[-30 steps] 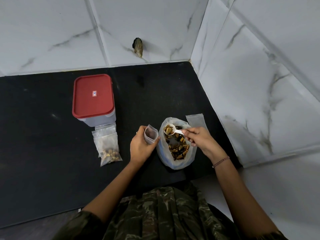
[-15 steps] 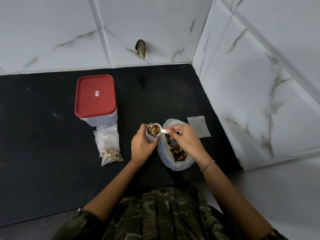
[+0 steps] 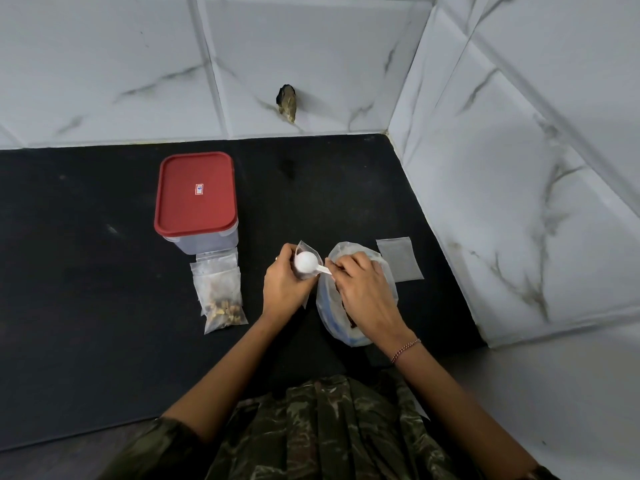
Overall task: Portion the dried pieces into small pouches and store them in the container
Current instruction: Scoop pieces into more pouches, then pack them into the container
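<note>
My left hand grips a small clear pouch upright by its side. My right hand pinches the handle of a white measuring spoon, which is turned bowl-down over the pouch's mouth. Under my right hand lies the big clear bag of dried pieces, mostly hidden by the hand. Filled pouches with brown pieces lie to the left, stacked in front of a clear container with a red lid, which is closed.
An empty flat pouch lies right of the big bag on the black countertop. White marble-look tile walls stand behind and to the right. A dark hole shows in the back wall.
The spoon went from the big bag, loaded with pieces, over to the small pouch and has now tipped upside down above its mouth. My left hand kept holding the pouch.
</note>
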Demonstrator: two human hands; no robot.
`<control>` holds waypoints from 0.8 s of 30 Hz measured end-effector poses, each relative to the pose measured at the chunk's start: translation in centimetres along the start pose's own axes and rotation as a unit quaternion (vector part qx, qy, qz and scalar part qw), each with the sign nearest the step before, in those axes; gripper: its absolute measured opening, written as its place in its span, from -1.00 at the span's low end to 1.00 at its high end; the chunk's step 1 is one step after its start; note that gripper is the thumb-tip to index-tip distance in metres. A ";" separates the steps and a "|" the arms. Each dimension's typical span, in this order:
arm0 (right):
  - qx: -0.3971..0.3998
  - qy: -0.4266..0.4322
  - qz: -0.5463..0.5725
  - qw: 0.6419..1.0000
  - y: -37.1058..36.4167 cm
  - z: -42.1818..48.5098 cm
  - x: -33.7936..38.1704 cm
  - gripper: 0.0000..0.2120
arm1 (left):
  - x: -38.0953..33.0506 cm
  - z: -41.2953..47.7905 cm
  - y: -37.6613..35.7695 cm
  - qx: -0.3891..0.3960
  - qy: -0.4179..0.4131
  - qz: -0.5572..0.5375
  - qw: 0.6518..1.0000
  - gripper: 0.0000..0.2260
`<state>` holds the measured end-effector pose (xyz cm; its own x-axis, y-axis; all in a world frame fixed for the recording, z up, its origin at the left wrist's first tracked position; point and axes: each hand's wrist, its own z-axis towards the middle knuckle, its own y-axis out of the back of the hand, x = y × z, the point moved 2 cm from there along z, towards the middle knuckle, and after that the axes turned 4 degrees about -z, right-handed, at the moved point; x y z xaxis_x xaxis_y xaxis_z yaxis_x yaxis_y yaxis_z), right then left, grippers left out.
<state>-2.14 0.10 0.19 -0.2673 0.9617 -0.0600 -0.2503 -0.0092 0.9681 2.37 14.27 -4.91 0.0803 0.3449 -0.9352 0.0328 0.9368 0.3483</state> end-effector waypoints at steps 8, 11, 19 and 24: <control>0.092 -0.263 0.423 0.862 0.2 0.8 -1.2 -0.82 | -0.3 -0.1 0.3 0.011 0.000 -0.008 1.000 -0.70; 0.116 -0.267 0.441 0.849 0.2 0.6 -1.1 -0.79 | -0.2 0.0 0.3 0.009 -0.005 -0.005 1.000 -0.69; 0.021 -0.126 0.224 0.966 0.8 0.6 0.0 -0.71 | 0.1 0.1 0.4 -0.006 -0.004 0.000 1.000 -0.64; -0.044 -0.065 0.170 0.982 0.8 0.2 0.4 -0.71 | 0.0 0.0 0.4 -0.008 -0.001 -0.008 1.000 -0.62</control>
<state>-2.21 0.50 0.97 -0.2304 0.9258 0.2999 -0.2482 -0.3538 0.9018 2.42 14.63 -4.76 0.0823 0.3305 -0.9402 0.0190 0.9427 0.3331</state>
